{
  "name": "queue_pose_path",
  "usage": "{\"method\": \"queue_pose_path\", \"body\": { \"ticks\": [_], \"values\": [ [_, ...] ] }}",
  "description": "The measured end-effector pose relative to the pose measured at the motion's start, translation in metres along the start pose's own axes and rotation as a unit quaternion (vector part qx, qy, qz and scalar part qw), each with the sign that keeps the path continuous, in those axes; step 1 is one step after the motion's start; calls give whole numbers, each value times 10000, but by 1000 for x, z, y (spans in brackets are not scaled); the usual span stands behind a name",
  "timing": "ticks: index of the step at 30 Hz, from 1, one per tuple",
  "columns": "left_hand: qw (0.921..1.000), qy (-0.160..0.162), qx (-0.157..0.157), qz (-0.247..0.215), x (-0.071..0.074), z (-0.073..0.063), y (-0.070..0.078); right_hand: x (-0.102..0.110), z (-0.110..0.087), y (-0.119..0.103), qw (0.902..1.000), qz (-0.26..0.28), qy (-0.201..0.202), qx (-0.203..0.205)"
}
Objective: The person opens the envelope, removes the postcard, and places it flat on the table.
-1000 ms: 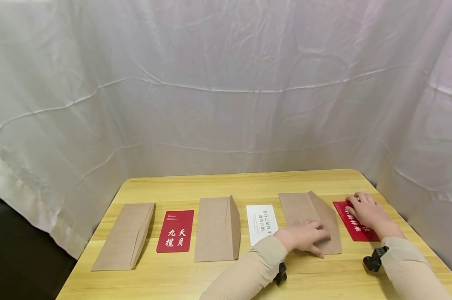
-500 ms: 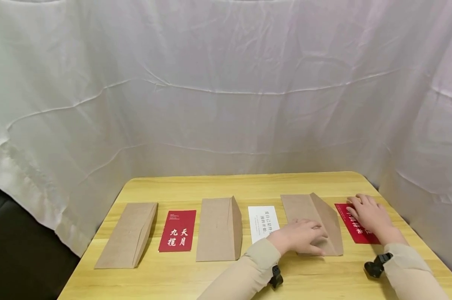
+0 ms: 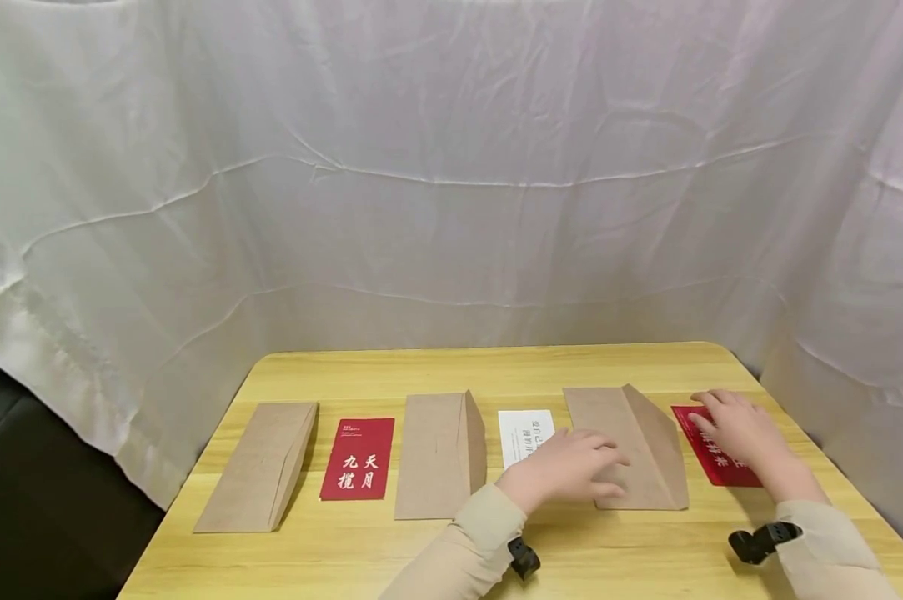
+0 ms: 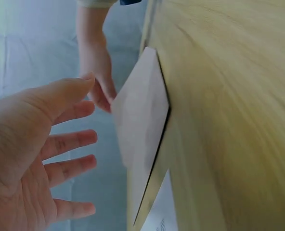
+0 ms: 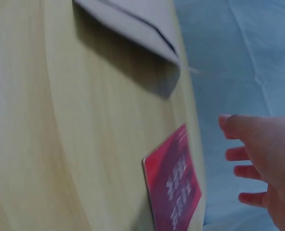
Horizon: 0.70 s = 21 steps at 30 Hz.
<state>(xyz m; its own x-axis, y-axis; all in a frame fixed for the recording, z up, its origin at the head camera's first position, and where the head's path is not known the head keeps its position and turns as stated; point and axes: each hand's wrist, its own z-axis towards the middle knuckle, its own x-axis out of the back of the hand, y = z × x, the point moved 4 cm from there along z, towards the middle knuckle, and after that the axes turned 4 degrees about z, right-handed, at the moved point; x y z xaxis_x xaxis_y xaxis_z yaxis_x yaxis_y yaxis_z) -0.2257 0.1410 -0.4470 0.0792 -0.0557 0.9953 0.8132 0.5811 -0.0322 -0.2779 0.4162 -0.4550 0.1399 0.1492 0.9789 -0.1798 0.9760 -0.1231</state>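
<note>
My left hand (image 3: pixel 567 468) hovers over the left part of the rightmost brown envelope (image 3: pixel 657 479), fingers spread and holding nothing. The envelope's flap is raised on its right side. Part of a white card (image 3: pixel 524 429) with dark writing is hidden behind that hand. In the left wrist view the left hand (image 4: pixel 41 149) is apart from the envelope (image 4: pixel 141 103). My right hand (image 3: pixel 739 429) is above the right-hand red card (image 3: pixel 709 458), covering part of its white writing. The right wrist view shows the right hand (image 5: pixel 263 163) raised off this red card (image 5: pixel 174 185), its fingers loosely extended.
Further left lie a middle brown envelope (image 3: pixel 432 458), a red card (image 3: pixel 358 458) with white characters, and another brown envelope (image 3: pixel 252 467). All rest on the wooden table (image 3: pixel 451 562). A pale curtain (image 3: pixel 451 233) surrounds its back and sides.
My left hand has lifted off the rightmost envelope and shifted left, uncovering more of it. The right hand stays over the red card. The head view has moved slightly.
</note>
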Motion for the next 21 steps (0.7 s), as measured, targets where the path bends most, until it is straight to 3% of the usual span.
{"method": "queue_pose_path", "body": {
  "ticks": [6,13,21],
  "values": [
    [9992,68,328,-209,9,-21,-15,7,-4,-19,9999,-7,-125,116],
    [9971,286,490,-511,28,-46,-35,16,-4,-46,9988,-42,66,485],
    [9919,540,891,-730,48,-77,-58,31,-2,-81,9965,105,180,807]
  ]
}}
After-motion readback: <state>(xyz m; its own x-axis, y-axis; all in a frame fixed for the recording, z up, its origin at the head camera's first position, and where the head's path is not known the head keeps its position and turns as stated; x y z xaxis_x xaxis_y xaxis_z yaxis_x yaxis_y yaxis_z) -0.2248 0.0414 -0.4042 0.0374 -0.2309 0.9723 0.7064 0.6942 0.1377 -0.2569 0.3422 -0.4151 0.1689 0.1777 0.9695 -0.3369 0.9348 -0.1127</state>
